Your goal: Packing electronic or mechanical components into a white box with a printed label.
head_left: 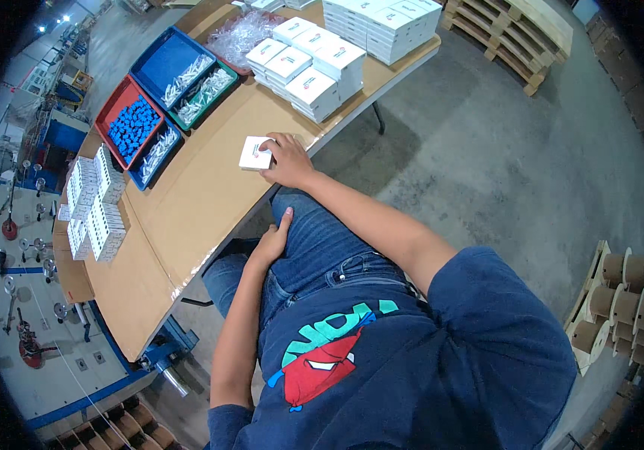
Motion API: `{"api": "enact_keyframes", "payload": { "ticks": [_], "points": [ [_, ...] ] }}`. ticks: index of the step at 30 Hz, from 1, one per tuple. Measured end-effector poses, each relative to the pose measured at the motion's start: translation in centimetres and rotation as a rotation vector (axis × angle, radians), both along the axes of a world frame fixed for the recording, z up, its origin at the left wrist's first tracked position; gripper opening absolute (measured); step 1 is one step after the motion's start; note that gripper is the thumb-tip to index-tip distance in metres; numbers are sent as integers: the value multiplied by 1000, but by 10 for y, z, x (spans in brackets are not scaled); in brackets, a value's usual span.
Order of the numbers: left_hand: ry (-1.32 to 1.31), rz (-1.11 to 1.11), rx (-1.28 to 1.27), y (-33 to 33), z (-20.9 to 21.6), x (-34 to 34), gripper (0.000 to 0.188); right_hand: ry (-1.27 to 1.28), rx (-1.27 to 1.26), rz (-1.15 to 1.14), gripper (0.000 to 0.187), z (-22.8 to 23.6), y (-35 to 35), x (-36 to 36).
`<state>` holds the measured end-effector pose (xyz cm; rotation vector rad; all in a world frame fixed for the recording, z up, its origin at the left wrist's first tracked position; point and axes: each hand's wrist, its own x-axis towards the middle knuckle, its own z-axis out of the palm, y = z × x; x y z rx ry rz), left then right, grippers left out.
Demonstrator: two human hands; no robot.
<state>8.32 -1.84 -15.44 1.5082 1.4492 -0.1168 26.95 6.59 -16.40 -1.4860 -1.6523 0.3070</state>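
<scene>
At the table's near edge my right hand [288, 161] is closed on a small flat white box [253, 153]. Its fingers reach over the box's right side, and the box appears to lie on the brown tabletop [194, 180]. Lower down, my left hand [270, 241] rests on my jeans at the thigh with nothing visible in it. Its thumb is stretched out and apart; the other fingers are partly hidden. Beyond the small box stand stacks of similar white boxes [313, 87].
A red tray [102, 114] holds blue pieces. Blue [158, 46] and green [227, 91] trays hold small whitish parts. Clear plastic pieces [241, 36] lie behind them. More white box stacks [104, 229] stand left. Wooden pallets [513, 37] and spools [626, 304] are on the floor.
</scene>
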Motion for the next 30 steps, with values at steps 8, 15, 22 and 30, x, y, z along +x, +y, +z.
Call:
{"api": "enact_keyframes", "payload": {
  "ticks": [8, 15, 22, 30],
  "points": [
    [137, -11, 39, -13, 40, 12, 121, 21, 0, -1, 51, 0, 0, 1],
    [99, 54, 74, -7, 15, 3, 122, 27, 4, 2, 49, 3, -2, 0],
    [-18, 105, 56, -3, 5, 0, 125, 31, 20, 0, 50, -1, 0, 1],
    [18, 109, 56, -4, 15, 2, 125, 28, 5, 14, 51, -2, 2, 1]
  ]
}}
